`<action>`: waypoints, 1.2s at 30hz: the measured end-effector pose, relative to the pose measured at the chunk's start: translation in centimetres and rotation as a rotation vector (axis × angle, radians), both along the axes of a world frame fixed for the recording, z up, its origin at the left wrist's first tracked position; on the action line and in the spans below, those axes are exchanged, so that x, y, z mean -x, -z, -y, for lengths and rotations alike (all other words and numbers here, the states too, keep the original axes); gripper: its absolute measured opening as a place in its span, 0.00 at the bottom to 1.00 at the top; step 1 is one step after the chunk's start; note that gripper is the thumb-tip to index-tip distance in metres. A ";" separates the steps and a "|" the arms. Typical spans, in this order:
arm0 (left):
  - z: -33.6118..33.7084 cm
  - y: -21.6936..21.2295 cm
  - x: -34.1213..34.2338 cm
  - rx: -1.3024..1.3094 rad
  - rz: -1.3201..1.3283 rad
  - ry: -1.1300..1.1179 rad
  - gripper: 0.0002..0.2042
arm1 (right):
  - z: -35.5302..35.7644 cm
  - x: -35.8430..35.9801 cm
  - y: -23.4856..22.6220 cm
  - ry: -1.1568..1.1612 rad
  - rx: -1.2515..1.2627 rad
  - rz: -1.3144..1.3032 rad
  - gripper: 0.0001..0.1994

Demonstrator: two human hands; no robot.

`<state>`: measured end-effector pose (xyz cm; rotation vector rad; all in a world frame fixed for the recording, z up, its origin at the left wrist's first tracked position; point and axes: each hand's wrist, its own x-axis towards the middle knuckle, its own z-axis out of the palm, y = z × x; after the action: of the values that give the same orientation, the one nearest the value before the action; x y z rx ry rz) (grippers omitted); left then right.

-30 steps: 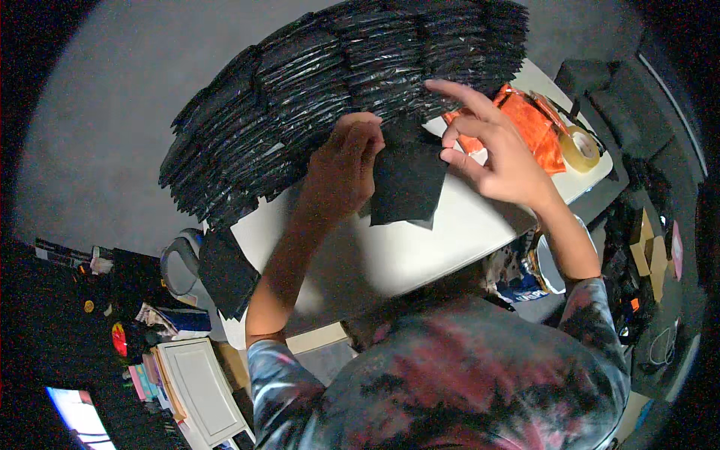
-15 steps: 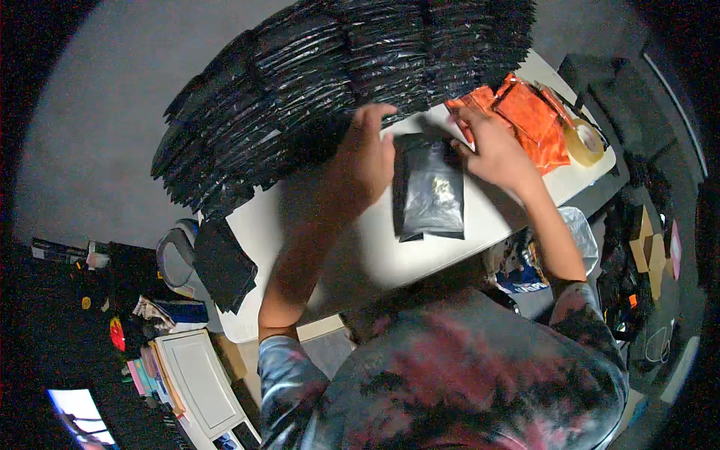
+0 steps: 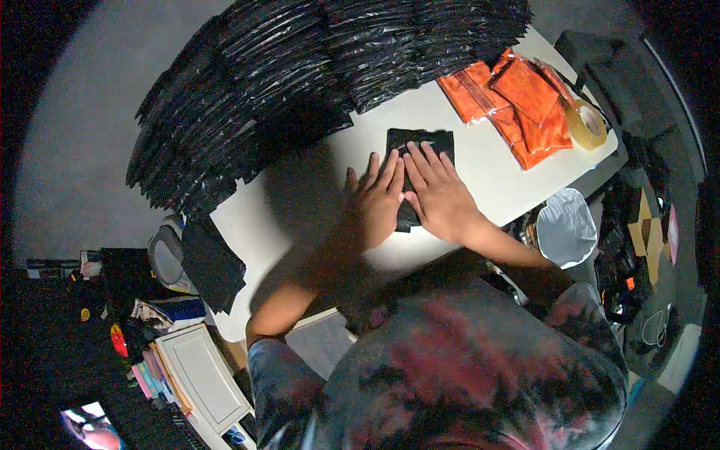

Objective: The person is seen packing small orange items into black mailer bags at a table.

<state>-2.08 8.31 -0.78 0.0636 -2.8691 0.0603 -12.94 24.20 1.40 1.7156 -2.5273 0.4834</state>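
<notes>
Item 1. Left hand [image 3: 375,201]: flat, palm down, fingers spread slightly and extended, pressing on the left part of the black plastic packet [image 3: 420,146]. Nothing is pinched or gripped.

Item 2. Right hand [image 3: 439,196]: flat, palm down, fingers together and extended, lying just beside the left hand and covering the near half of the same packet.

Item 3. Black plastic packet: lies flat on the white table [image 3: 480,169], near its middle, under both hands; only its far edge shows beyond the fingertips. Risk, as a judgement: the film looks slick, so pressure pushed sideways rather than straight down could make it slide on the smooth tabletop or crease unevenly; trapped air could bulge toward the uncovered far edge.

Item 4. White table: bare surface to the left of the hands, in shadow. The near edge is close to the person's body.

Item 5. White bin bag [image 3: 568,225]: right, below the table's near-right edge. A packet sliding off that side could drop in or beside it.

Item 6. Orange packets [image 3: 517,101]: right and farther, overlapping in a loose heap. Well apart from the hands.

Item 7. Tape roll [image 3: 586,124]: far right, close to the table corner. Risk: a nudge from an elbow or from the orange heap could roll it off.

Item 8. Stack of black packets [image 3: 300,82]: far and left, fanned in leaning rows, overhanging the table's far-left edge. Risk: glossy, loosely layered rows could slump toward the working space or off the edge if the table is jolted.
</notes>
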 end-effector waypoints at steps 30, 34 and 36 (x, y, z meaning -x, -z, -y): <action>2.0 0.4 0.6 -0.904 -0.092 -0.006 0.25 | 2.8 12.6 -3.5 0.008 0.073 0.661 0.21; 3.1 -0.7 0.8 -1.607 -0.067 0.016 0.33 | 1.1 11.5 -10.1 -0.037 0.399 0.529 0.16; 3.9 0.6 0.8 -1.405 -0.194 0.157 0.45 | 0.9 9.0 -13.7 -0.069 0.562 0.449 0.12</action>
<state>-2.90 4.38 -1.35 0.0968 -2.1272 -1.7946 -21.95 23.27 15.09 1.5976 -2.2374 1.5591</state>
